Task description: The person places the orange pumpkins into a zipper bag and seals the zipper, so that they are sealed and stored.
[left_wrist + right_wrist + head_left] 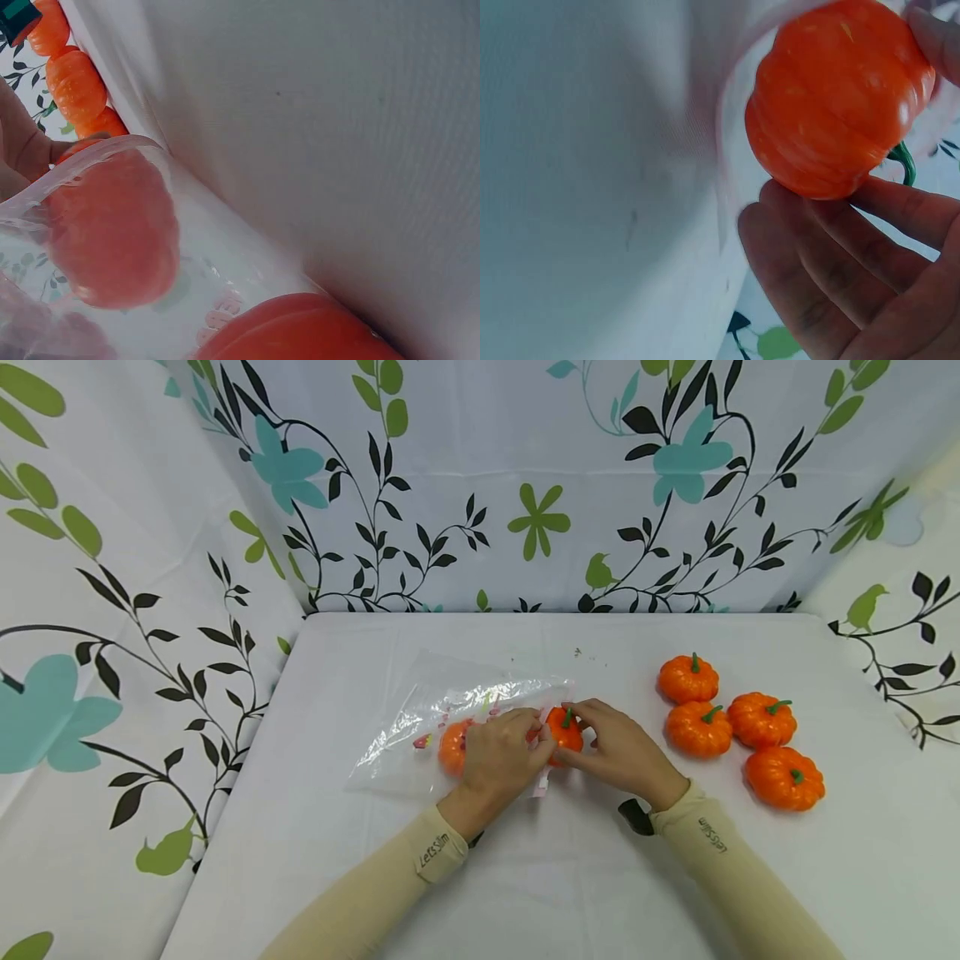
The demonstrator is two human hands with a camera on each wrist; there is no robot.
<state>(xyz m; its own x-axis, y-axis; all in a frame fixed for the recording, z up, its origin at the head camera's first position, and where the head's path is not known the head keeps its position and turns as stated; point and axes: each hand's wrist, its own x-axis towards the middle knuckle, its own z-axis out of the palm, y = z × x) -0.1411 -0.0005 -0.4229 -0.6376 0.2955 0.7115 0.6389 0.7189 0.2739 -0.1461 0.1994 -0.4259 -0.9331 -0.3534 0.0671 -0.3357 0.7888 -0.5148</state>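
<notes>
A clear plastic bag [393, 747] with a pink-edged mouth and small coloured prints lies on the white table. My left hand [501, 752] pinches the bag near its mouth, partly covering a small orange pumpkin [452, 749] inside. At the opening, my right hand [621, 745] holds another toy pumpkin [564, 737] with a green stem. The right wrist view shows this pumpkin [840, 97] between thumb and fingers, the bag's rim around it. Through the film in the left wrist view, the same pumpkin [116, 232] appears pinkish. The left fingertips are partly hidden.
Right of the hands, several more pumpkins [699, 729] sit grouped on the white table [300, 860]. Small dark specks [577, 652] mark its far part. A leaf-patterned curtain [450, 485] rises behind the table and along both sides.
</notes>
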